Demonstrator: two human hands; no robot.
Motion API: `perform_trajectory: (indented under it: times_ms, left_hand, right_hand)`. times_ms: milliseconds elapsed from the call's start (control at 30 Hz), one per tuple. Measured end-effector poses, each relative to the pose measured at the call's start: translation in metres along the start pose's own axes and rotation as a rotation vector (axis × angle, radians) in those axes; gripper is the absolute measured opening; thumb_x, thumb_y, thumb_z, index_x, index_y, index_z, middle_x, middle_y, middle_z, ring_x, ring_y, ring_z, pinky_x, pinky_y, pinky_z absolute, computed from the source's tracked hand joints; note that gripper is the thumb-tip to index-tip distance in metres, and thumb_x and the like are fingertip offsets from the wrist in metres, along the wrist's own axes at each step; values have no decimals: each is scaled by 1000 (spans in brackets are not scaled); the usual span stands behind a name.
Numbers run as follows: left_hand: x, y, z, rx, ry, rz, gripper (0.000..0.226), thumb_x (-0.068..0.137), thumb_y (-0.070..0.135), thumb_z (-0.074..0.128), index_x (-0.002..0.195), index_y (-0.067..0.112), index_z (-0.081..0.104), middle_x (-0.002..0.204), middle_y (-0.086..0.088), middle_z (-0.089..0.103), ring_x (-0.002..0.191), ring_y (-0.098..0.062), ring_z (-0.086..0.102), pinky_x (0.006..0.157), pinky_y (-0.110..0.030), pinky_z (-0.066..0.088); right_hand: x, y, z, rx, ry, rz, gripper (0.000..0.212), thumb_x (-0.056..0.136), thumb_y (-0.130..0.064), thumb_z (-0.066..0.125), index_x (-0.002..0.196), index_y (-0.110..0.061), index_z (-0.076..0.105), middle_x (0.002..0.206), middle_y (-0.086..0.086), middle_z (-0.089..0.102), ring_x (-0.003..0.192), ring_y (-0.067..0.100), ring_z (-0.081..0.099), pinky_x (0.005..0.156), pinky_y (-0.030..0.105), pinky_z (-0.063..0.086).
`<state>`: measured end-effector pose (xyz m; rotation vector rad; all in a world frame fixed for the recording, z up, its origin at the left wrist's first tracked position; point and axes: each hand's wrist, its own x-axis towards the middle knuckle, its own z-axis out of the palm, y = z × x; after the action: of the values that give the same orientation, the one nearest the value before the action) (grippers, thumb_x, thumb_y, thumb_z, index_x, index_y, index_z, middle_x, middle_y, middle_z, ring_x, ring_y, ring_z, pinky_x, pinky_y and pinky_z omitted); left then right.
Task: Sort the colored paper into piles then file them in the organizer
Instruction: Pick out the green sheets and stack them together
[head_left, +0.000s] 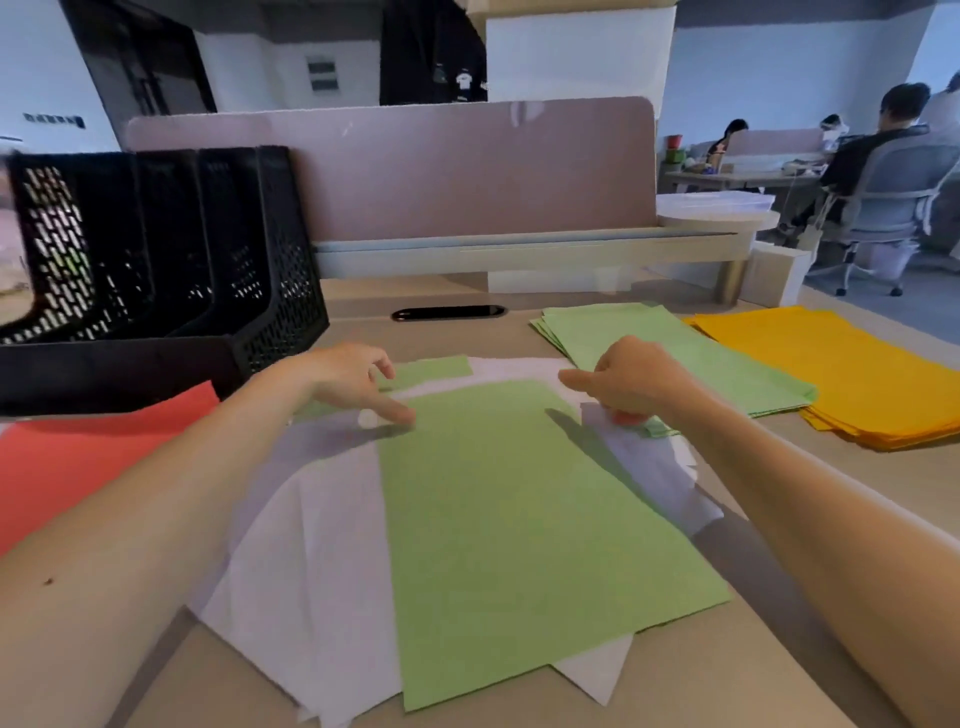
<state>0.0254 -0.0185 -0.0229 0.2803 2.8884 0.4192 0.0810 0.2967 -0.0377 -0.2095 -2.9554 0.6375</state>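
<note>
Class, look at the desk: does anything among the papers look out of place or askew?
Yes. One green sheet lies askew on the fanned white sheets, apart from the green pile.

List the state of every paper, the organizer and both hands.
top green sheet, flat on the white sheets
white sheets, fanned underneath
green pile, stacked
yellow pile, stacked
red paper, lying flat
mesh organizer, upright
left hand, open, touching top green sheet
right hand, curled, grip unclear

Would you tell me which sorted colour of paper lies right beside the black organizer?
The red paper, on the left beside the organizer; the green pile and yellow pile lie over on the right.
</note>
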Motion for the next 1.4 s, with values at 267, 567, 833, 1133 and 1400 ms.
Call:
perform_trajectory:
  times_ms: [267,567,833,1133,1400]
  left_hand:
    - [-43,-20,25,93,17,47,87,72,65,74,143,25,43,151,6,39,135,-18,41,106,-30,34]
    - [-35,-7,33,-7,92,47,83,71,67,74,139,25,49,143,0,46,125,-20,48,98,-29,38]
    - [7,-44,10,-58,189,-247,87,68,63,79,125,3,55,124,-7,59,111,-27,57,93,-35,47]
    - [24,-45,3,-123,116,-292,85,56,65,84,107,0,69,103,-6,64,93,-24,60,76,-32,41]
    - [20,-36,3,-276,158,-229,79,62,32,93,130,8,60,135,-5,55,125,-26,49,102,-34,41]
  right_hand:
    - [-27,-21,5,54,-163,46,78,67,-49,84,119,6,63,75,13,65,61,26,56,59,30,45]
    - [-26,-9,14,0,60,-17,29,72,-20,79,97,-6,73,87,11,69,77,27,58,62,28,46]
    - [-17,-2,23,85,193,-110,9,85,-13,62,86,-4,64,79,12,63,77,33,59,61,35,46]
    - [-29,-9,28,367,-68,-159,10,87,-20,71,90,-10,70,80,5,73,65,17,65,65,27,51]
    - [-31,-6,28,370,-70,-125,15,87,-21,72,88,-6,70,81,7,73,65,17,64,64,27,49]
